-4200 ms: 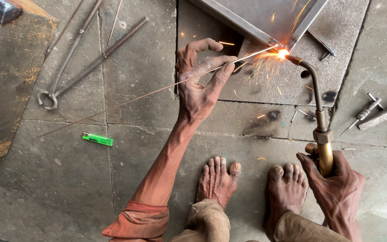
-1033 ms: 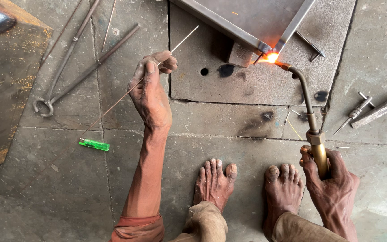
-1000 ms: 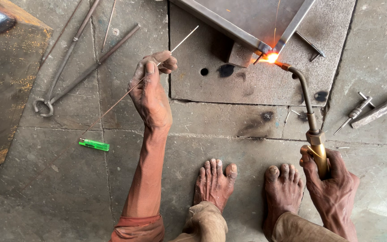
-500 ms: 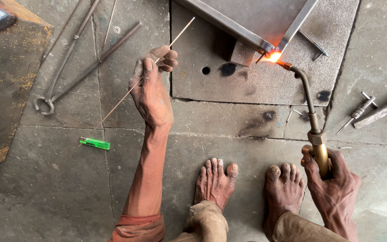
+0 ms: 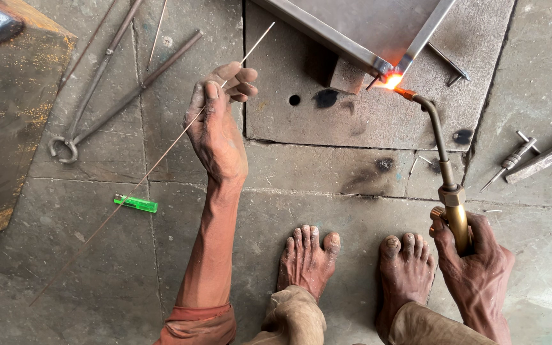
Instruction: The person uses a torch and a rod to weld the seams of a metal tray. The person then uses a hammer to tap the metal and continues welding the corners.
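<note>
Heating step: right hand [image 5: 474,255] closed on torch [image 5: 445,172], flame at the metal frame [image 5: 352,38] corner joint, left hand [image 5: 215,128] pinching filler rod [image 5: 161,153] held off to the side; next likely needs rod fed into the glow.

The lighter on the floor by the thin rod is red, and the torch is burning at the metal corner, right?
Not quite. The head view shows the lighter is green, not red. It does lie on the floor beside the thin rod held in the left hand, and the torch in the right hand is burning at the metal corner.
</note>
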